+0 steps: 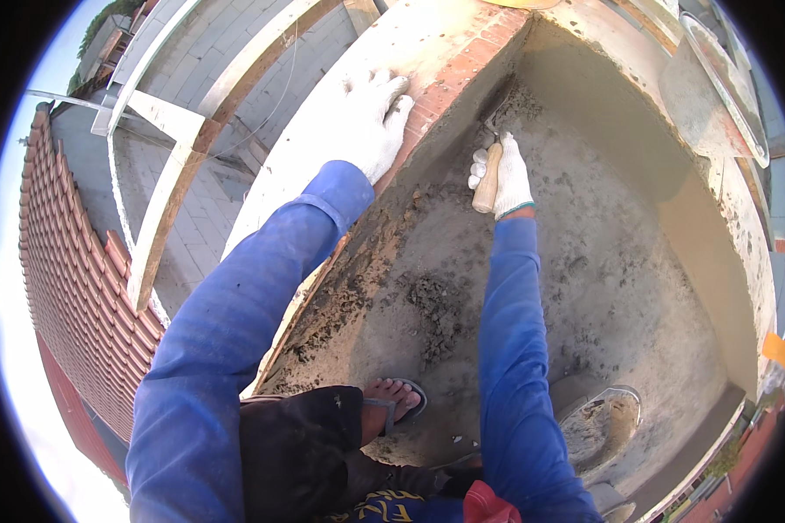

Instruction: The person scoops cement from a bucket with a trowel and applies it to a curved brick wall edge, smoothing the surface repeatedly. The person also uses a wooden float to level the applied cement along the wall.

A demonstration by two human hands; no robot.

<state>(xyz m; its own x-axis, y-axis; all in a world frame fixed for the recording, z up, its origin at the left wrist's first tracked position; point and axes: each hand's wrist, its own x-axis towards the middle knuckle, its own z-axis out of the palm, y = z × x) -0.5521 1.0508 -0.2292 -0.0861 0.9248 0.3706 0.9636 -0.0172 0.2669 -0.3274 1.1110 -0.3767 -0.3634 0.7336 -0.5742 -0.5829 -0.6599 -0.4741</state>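
My right hand (pixel 513 173), in a white knit glove, is closed round the wooden handle (pixel 488 181) of a trowel. Its blade points away from me, low beside the left wall, where a patch of wet mortar (pixel 522 105) lies in the far corner; the blade is mostly hard to make out. My left hand (pixel 375 118), gloved in white too, lies flat on the pale wall top (pixel 323 131) with its fingers stretched out, holding nothing. Red brick (pixel 453 80) shows along that wall's inner edge. Crumbly mortar (pixel 436 314) is heaped on the grey floor (pixel 584 261).
A mortar-stained bucket (pixel 606 423) stands at lower right. Another mortar-smeared container (pixel 715 91) leans on the far right wall. Timber framing (pixel 179 183) and a tiled roof (pixel 78 253) lie beyond the left wall. My sandalled foot (pixel 397 403) is on the floor.
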